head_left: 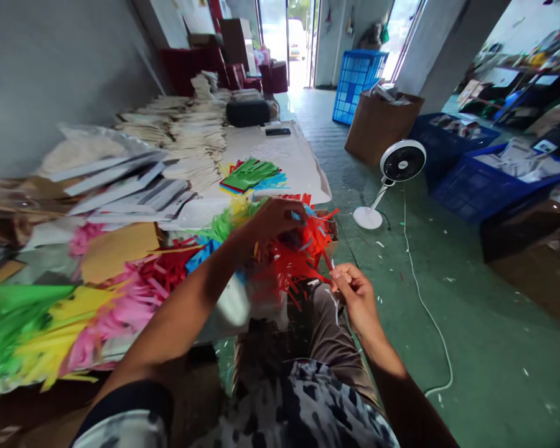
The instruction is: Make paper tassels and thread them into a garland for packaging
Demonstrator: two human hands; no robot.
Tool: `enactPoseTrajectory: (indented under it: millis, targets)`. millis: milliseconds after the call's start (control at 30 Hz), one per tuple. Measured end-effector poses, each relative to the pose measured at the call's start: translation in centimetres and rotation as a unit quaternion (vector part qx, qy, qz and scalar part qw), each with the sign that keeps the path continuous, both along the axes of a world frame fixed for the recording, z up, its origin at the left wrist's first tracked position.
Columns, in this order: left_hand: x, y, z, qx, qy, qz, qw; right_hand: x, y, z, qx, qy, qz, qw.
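Above the brown cloth trousers (326, 330), the person's right hand (354, 289) pinches a thin white string (335, 303) beside the red fringed paper bunch (292, 261); the left hand (277, 218) curls over that bunch, its grip impossible to tell.

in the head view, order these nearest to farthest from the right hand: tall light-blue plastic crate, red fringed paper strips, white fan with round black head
1. Red fringed paper strips: just left of the right hand.
2. White fan with round black head: ahead and slightly right.
3. Tall light-blue plastic crate: far ahead, beyond the fan.
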State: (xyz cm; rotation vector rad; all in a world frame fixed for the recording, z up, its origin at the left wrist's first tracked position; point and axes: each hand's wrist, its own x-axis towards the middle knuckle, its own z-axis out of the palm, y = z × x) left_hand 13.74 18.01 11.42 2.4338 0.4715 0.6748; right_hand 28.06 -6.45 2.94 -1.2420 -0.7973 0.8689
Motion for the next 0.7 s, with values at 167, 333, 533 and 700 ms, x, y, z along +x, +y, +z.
enactPoseTrajectory:
  millis: [167,333,533,700]
  targets:
    - [0.4,2.1,2.5,-0.150,-0.130,0.035,0.979,-0.4,-0.3,0.3,0.013,-0.011,0.007,1.000]
    - [0.6,2.6,4.9,-0.260,-0.281,0.028,0.924,-0.4,-0.5,0.8,0.008,-0.031,0.004,0.999]
    - [-0.2,-0.8,7.1,-0.229,-0.329,0.066,0.914,-0.2,-1.4,2.0,0.022,-0.048,-0.025,0.998]
    - [-0.3,-7.8,4.0,-0.229,-0.182,0.094,0.952,-0.4,-1.6,3.6,0.064,-0.082,-0.107,0.989]
